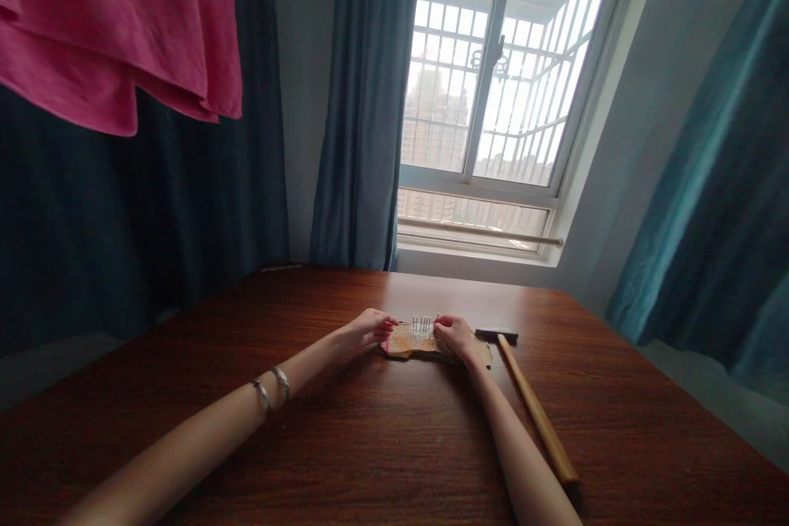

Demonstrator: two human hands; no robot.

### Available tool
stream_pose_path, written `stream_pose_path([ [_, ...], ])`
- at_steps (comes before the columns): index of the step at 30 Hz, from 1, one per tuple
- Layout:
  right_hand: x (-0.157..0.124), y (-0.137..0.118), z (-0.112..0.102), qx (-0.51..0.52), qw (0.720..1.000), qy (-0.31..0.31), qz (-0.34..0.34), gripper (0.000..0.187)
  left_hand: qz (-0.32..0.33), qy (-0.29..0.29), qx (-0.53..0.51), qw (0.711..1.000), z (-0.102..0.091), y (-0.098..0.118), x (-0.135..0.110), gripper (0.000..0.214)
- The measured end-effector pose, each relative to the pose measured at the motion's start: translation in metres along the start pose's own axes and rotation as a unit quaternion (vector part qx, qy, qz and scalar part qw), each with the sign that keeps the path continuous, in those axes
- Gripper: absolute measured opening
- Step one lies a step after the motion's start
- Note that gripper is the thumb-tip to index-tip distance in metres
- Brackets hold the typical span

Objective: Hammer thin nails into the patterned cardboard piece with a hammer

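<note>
A small light wooden block, dotted with holes, lies on the brown wooden table. Several thin nails stand upright in a row on it. My left hand rests at the block's left end with curled fingers touching it. My right hand sits at the block's right end, its fingertips pinched by the last nail in the row. Two bangles circle my left wrist.
A hammer with a long wooden handle lies on the table right of my right forearm, its dark head near the block. Blue curtains flank a barred window beyond the table. Pink cloth hangs at upper left.
</note>
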State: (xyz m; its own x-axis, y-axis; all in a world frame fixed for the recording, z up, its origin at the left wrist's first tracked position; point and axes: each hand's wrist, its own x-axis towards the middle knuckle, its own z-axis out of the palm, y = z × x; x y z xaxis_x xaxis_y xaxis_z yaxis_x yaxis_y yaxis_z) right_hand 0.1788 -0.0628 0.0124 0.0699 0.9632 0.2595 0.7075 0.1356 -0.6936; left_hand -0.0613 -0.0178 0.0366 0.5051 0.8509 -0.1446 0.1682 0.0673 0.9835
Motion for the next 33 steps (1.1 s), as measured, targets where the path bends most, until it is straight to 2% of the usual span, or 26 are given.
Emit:
stream_pose_path([
  [5, -0.002, -0.001, 0.002, 0.001, 0.999, 0.033, -0.011, 0.02, 0.035, 0.073, -0.083, 0.993, 0.011, -0.001, 0.02, 0.026],
  [10, -0.002, 0.0, 0.004, -0.002, 0.998, 0.051, -0.026, 0.024, 0.132, 0.111, -0.031, 0.984, 0.026, -0.001, 0.042, 0.026],
  [16, -0.003, 0.002, 0.006, -0.016, 0.998, 0.061, -0.026, 0.024, 0.214, 0.062, 0.104, 0.969, 0.044, 0.003, 0.059, 0.039],
  [21, -0.004, 0.004, 0.008, -0.016, 0.997, 0.065, -0.038, 0.025, 0.233, 0.022, 0.182, 0.955, 0.058, 0.004, 0.062, 0.038],
  [24, -0.005, 0.005, 0.008, -0.018, 0.997, 0.068, -0.04, 0.026, 0.239, 0.011, 0.199, 0.95, 0.064, 0.002, 0.063, 0.035],
  [33, -0.005, 0.004, 0.007, -0.017, 0.996, 0.068, -0.051, 0.023, 0.23, 0.029, 0.192, 0.954, 0.07, -0.009, 0.073, 0.024],
])
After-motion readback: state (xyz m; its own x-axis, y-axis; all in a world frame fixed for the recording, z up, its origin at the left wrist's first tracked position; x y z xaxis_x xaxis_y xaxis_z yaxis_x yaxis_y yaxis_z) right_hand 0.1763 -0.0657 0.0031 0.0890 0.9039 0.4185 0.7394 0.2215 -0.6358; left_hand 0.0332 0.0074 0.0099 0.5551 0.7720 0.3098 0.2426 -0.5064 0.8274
